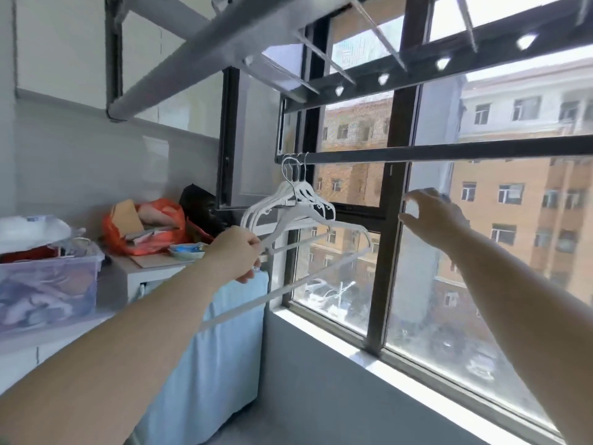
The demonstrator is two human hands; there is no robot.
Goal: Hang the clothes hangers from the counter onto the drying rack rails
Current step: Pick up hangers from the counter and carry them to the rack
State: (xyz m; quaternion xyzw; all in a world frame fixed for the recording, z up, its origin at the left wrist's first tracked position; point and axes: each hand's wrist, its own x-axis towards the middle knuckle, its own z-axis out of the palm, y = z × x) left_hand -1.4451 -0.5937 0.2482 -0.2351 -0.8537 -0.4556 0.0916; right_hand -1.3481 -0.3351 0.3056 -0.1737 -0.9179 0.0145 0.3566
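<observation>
**White hangers reach the rail – left hand on the bunch**

On my remote feed, a bunch of white clothes hangers [298,203] hangs by its wire hooks from the far left end of the dark lower rail [465,151] of the drying rack, in front of the window [481,284]. The left hand [239,252], below and to the left of that rail end, is curled round the near shoulder tips of the bunch, and the hangers swing out toward it at a tilt. The right hand [430,216] is raised just under the rail's middle stretch, fingers loosely curved, holding nothing that I can see and touching neither rail nor hangers.

I judge the task well along: several hooks – I cannot count them exactly – sit over the rail. The rest of the rail, to the right of the hooks, is bare, as are the upper bars [417,75] of the rack above it. Far below and left of the rail, the table [141,277] carries an orange bag [144,226] and a clear storage box [48,284]. I can pick out no hangers there, though clutter hides much of it. What seems left is to let go and perhaps space the bunch along the rail.
</observation>
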